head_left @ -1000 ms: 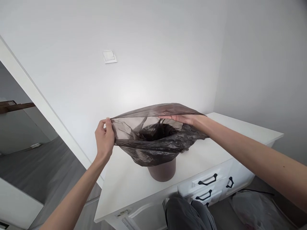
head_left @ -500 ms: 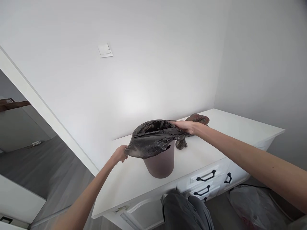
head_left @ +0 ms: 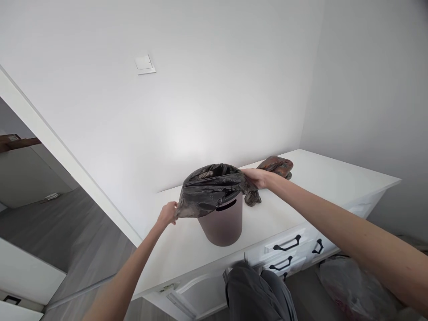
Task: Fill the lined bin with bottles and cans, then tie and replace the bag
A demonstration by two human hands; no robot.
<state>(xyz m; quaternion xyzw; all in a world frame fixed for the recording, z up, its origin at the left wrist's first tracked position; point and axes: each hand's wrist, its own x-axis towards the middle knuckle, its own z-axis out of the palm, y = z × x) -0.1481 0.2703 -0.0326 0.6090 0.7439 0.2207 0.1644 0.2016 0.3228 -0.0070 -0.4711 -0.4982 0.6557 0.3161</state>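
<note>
A mauve bin (head_left: 222, 227) with an oval slot near its rim stands upright on a white cabinet top (head_left: 180, 249). Over its mouth lies a black plastic bag (head_left: 203, 194), open at the top and draped down the front and left side. My left hand (head_left: 167, 213) is closed on the bag's edge, left of the bin. At the bin's right rim my right hand (head_left: 257, 177) grips the bag's other side, its fingertips partly hidden by the plastic. A bunched end of the bag (head_left: 253, 197) hangs below that hand.
Behind my right hand sits a dark translucent bag (head_left: 276, 166) with reddish contents. A white wall with a light switch (head_left: 145, 63) rises behind the cabinet. Drawers with black handles (head_left: 287, 243) face me. At lower right lies a clear plastic bag (head_left: 354, 285).
The bag's front edge has risen at the right, showing more of the bin's slot. Its mouth looks a little wider. Both hands keep their hold, the right slightly further left.
</note>
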